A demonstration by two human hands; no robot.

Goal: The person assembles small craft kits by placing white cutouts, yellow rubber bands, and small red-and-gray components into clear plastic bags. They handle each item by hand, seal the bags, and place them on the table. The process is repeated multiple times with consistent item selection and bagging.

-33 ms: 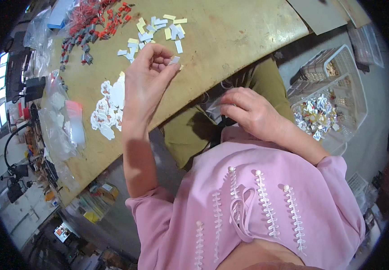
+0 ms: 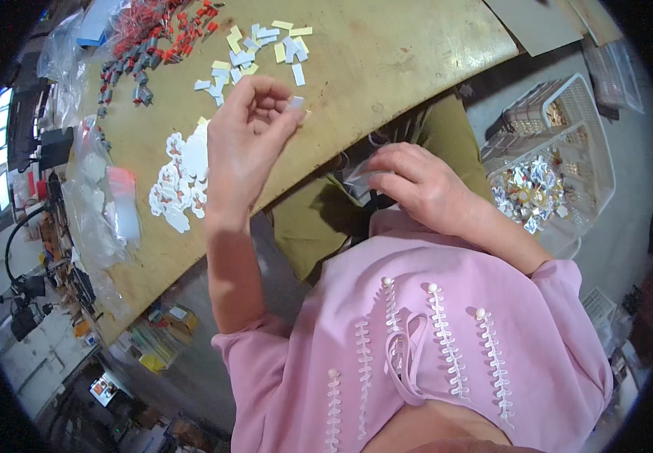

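My left hand (image 2: 247, 140) is raised over the table's near part, its thumb and forefinger pinched on a small white rectangular piece (image 2: 297, 102). A yellowish edge shows just beside the thumb tip. Beyond that hand lie several loose white and pale yellow rectangular pieces (image 2: 291, 51). Over my lap, below the table edge, my right hand (image 2: 428, 189) has its fingers curled inward at a piece of clear plastic film (image 2: 357, 183). The fingertips are partly hidden, and the film's full shape cannot be made out.
White shaped cut-outs (image 2: 177, 219) are heaped left of my left forearm on the table (image 2: 387, 64). Farther off lie small red and grey parts (image 2: 143, 95). Clear plastic bags (image 2: 94, 200) line the left side. A white basket (image 2: 608, 162) with shiny small pieces stands at right.
The white piece in my left hand has tilted slightly and shows more of its flat face. My right hand has shifted only a little.
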